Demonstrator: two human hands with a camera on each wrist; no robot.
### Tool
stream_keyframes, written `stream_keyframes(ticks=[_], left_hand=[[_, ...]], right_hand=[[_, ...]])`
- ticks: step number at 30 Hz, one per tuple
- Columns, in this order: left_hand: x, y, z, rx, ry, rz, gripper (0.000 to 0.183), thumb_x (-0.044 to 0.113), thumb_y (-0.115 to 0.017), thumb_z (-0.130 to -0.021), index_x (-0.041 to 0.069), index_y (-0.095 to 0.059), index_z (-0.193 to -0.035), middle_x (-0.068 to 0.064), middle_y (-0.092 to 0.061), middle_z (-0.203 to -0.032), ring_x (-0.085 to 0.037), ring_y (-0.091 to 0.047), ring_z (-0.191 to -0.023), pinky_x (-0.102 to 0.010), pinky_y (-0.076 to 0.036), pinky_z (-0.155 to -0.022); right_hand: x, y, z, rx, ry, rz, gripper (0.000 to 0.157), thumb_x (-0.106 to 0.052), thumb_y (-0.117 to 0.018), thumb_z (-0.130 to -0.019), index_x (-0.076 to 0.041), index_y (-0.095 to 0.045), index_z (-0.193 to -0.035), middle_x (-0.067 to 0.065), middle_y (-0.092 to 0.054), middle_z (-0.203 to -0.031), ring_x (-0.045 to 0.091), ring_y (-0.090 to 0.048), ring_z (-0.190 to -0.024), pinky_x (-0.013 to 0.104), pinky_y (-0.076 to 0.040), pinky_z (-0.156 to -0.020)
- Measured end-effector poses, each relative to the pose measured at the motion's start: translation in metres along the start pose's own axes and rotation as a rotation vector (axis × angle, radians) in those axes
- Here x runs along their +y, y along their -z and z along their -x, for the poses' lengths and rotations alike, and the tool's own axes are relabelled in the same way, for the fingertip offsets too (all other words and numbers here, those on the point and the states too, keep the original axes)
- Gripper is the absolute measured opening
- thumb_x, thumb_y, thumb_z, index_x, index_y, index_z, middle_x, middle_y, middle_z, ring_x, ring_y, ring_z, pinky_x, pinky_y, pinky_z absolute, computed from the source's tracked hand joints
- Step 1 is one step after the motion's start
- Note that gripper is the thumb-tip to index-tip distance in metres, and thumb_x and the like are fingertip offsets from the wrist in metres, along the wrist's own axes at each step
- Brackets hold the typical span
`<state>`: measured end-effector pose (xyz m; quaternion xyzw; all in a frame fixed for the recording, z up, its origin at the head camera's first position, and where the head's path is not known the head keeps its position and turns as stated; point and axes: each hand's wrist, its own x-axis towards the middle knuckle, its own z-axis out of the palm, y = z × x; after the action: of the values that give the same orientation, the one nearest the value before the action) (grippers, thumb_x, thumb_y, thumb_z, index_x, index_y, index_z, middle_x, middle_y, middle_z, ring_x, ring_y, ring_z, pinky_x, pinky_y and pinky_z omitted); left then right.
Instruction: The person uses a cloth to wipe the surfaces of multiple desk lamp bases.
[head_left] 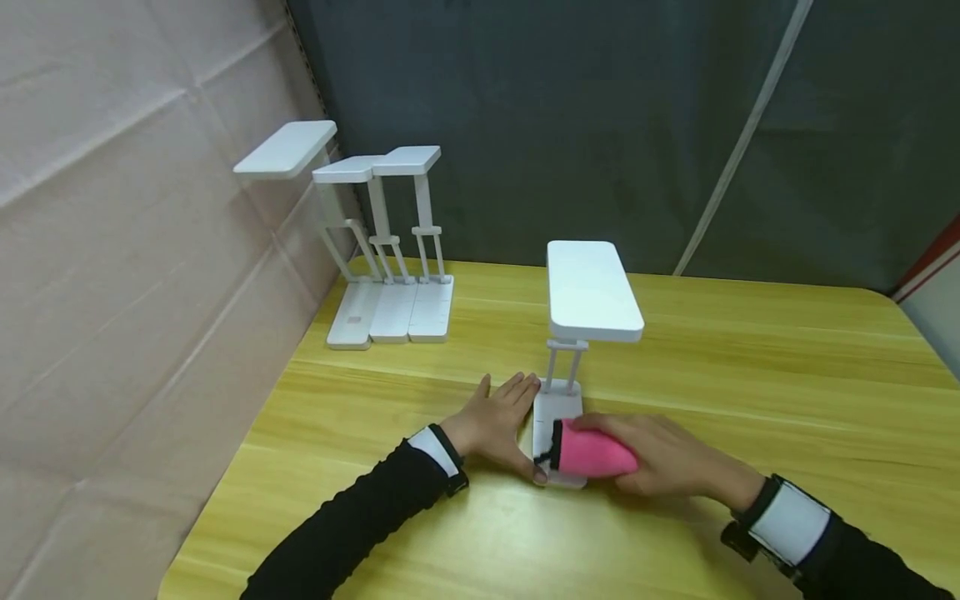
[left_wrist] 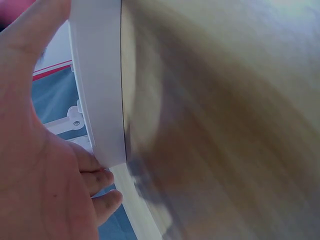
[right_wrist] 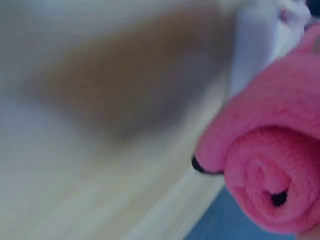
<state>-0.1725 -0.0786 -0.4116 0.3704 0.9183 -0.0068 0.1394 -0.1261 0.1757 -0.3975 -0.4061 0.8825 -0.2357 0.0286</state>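
A white folding desk lamp (head_left: 596, 287) stands on the table, its flat panel raised over a narrow base (head_left: 557, 408). My left hand (head_left: 495, 425) lies along the base's left side with thumb and fingers spread. In the left wrist view its thumb (left_wrist: 32, 35) and fingertips (left_wrist: 102, 177) are at the base's edge. My right hand (head_left: 667, 458) grips a rolled pink cloth (head_left: 596, 450) with black trim, which overlaps the base's near part. In the right wrist view the coiled end of the cloth (right_wrist: 270, 175) faces the camera.
Several more white lamps (head_left: 431, 312) stand side by side at the table's back left. A pale fabric wall (head_left: 135, 275) rises along the left, and a dark curtain (head_left: 540, 125) hangs behind. The wooden tabletop (head_left: 750, 375) stretches to the right.
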Motion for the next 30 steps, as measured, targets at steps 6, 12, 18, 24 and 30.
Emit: stream_keyframes(ticks=[6,12,18,24,30], left_hand=[[-0.001,-0.002,0.001,-0.012,0.008,0.012,0.118,0.086,-0.049,-0.058,0.011,-0.015,-0.142,-0.004,-0.001,-0.150,-0.021,0.004,-0.136,-0.060,-0.007,-0.104],[-0.001,-0.005,0.002,-0.002,-0.008,0.015,0.102,0.087,-0.046,-0.059,0.013,-0.045,-0.130,-0.004,-0.002,-0.151,-0.022,0.007,-0.135,-0.062,-0.006,-0.103],[-0.002,-0.004,0.001,0.028,-0.013,0.021,0.121,0.084,-0.051,-0.059,0.011,-0.004,-0.143,-0.003,0.000,-0.151,-0.021,0.006,-0.135,-0.060,-0.002,-0.104],[-0.001,-0.004,0.001,0.042,-0.003,-0.064,0.129,0.086,-0.052,-0.055,0.009,0.003,-0.142,-0.006,-0.002,-0.150,-0.022,0.002,-0.136,-0.061,-0.004,-0.104],[0.001,-0.002,0.001,0.028,-0.002,-0.100,0.128,0.085,-0.053,-0.055,0.007,0.001,-0.142,-0.007,-0.003,-0.150,-0.021,0.001,-0.136,-0.060,-0.005,-0.104]], right_hand=[[0.011,0.000,-0.038,0.127,-0.073,0.220,0.069,-0.026,-0.074,-0.070,-0.028,-0.043,-0.131,-0.003,-0.058,-0.094,0.008,-0.054,-0.070,0.028,-0.048,-0.058],[0.013,-0.021,-0.043,0.191,0.000,0.300,0.067,-0.021,-0.076,-0.066,-0.029,-0.048,-0.127,-0.001,-0.060,-0.087,0.011,-0.056,-0.068,0.028,-0.049,-0.056],[0.005,-0.023,-0.032,0.174,-0.001,0.205,0.052,-0.026,-0.073,-0.071,-0.027,-0.054,-0.120,-0.003,-0.063,-0.095,0.008,-0.057,-0.072,0.027,-0.049,-0.058],[-0.006,-0.025,-0.014,0.115,0.031,0.090,0.041,-0.026,-0.070,-0.073,-0.027,-0.060,-0.113,-0.011,-0.061,-0.086,-0.003,-0.047,-0.064,0.018,-0.042,-0.053],[-0.011,-0.020,0.005,0.021,0.067,-0.064,0.050,-0.018,-0.071,-0.066,-0.030,-0.059,-0.114,-0.013,-0.061,-0.092,-0.003,-0.050,-0.066,0.017,-0.043,-0.054]])
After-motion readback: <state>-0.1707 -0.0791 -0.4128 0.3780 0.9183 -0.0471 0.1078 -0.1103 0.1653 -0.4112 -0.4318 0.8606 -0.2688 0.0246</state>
